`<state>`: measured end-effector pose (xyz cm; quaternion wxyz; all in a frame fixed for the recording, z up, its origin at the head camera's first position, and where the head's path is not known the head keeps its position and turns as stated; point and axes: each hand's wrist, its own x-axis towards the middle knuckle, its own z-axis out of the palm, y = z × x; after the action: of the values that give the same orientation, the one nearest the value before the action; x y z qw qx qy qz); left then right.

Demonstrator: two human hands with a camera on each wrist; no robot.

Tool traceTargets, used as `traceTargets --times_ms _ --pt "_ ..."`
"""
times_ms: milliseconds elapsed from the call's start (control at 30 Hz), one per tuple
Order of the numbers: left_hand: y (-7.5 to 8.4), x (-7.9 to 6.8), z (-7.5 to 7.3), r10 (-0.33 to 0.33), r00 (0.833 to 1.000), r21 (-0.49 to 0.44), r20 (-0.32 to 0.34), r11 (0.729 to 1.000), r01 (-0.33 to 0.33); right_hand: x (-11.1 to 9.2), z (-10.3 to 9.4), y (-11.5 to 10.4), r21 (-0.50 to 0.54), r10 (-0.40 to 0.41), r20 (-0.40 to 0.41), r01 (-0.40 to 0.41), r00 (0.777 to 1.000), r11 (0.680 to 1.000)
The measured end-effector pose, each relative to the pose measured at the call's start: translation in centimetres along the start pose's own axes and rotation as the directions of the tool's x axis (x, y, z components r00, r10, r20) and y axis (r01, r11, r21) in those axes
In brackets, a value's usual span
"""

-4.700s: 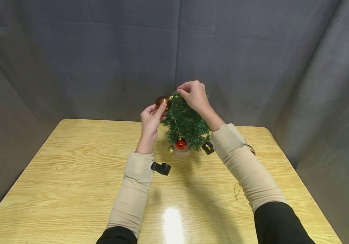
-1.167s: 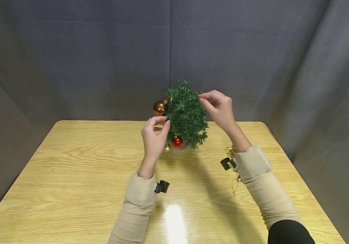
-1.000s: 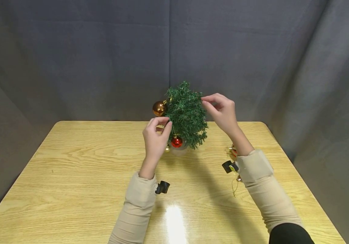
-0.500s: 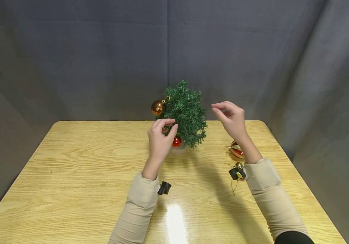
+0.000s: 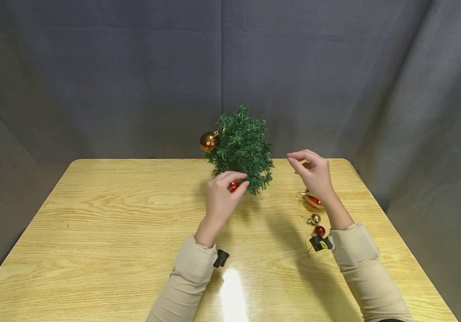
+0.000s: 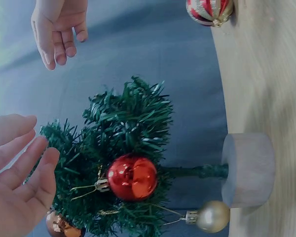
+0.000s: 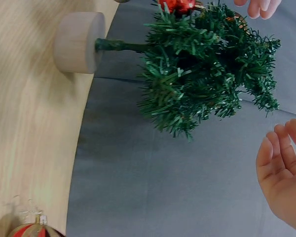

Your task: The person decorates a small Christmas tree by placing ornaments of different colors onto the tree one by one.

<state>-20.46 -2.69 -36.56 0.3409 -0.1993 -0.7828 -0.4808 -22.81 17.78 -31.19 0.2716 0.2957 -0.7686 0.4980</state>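
A small green Christmas tree [image 5: 244, 143] stands at the table's back on a round pale base [image 6: 251, 170]. From its upper left branches hangs a shiny copper bauble [image 5: 209, 142]. Lower down hang a red bauble [image 6: 133, 177] and a small pale gold bauble [image 6: 213, 216], the latter hidden in the head view. My left hand [image 5: 225, 199] is in front of the tree, fingers loosely bent and holding nothing, overlapping the red bauble in the head view. To the tree's right, my right hand [image 5: 314, 174] hovers with thumb and fingertips near each other and nothing between them.
On the right of the wooden table [image 5: 125, 232] lie a red and gold striped bauble [image 5: 312, 201], a small gold bauble [image 5: 315, 219] and a small red bauble [image 5: 319, 230] with gold loops. A grey curtain [image 5: 154, 80] hangs close behind the table.
Earlier, my left hand held the copper bauble while my right hand was at its loop; now it hangs on the tree. Both hands have come down and moved right, exposing the baubles on the right.
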Motion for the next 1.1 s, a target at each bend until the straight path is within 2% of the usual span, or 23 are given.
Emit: traceTargets --times_ms 200,300,433,600,733,900,1100 --pt "-0.2 -0.6 0.5 0.009 0.999 0.033 0.053 0.999 -0.01 -0.9 -0.3 0.5 -0.014 0.014 0.002 -0.014 1.0 1.0" --pt "-0.3 -1.0 0.8 0.011 0.996 0.053 0.089 0.998 -0.016 -1.6 -0.6 0.8 -0.022 0.048 -0.008 -0.049 0.999 0.999" --pt "-0.5 -1.5 1.4 0.046 0.992 0.088 0.115 0.995 -0.056 -2.7 -0.9 1.3 -0.003 0.117 -0.037 -0.117 0.992 0.993" --pt "-0.8 -1.7 2.0 0.085 0.991 0.173 0.106 0.98 -0.103 -4.1 -1.5 3.1 0.067 0.196 -0.056 -0.192 0.979 0.979" --pt "-0.9 -1.8 2.4 0.1 0.99 0.239 0.096 0.964 -0.12 -5.4 -2.1 4.9 0.071 0.26 -0.046 -0.256 0.965 0.964" --pt "-1.0 -1.7 2.7 0.1 0.99 0.271 0.102 0.954 -0.124 -7.1 -3.0 6.0 0.027 0.321 -0.021 -0.321 0.947 0.947" --pt "-0.9 -1.4 3.1 0.09 0.987 0.303 0.132 0.945 -0.127 -8.9 -4.0 6.9 -0.079 0.377 0.048 -0.373 0.925 0.924"
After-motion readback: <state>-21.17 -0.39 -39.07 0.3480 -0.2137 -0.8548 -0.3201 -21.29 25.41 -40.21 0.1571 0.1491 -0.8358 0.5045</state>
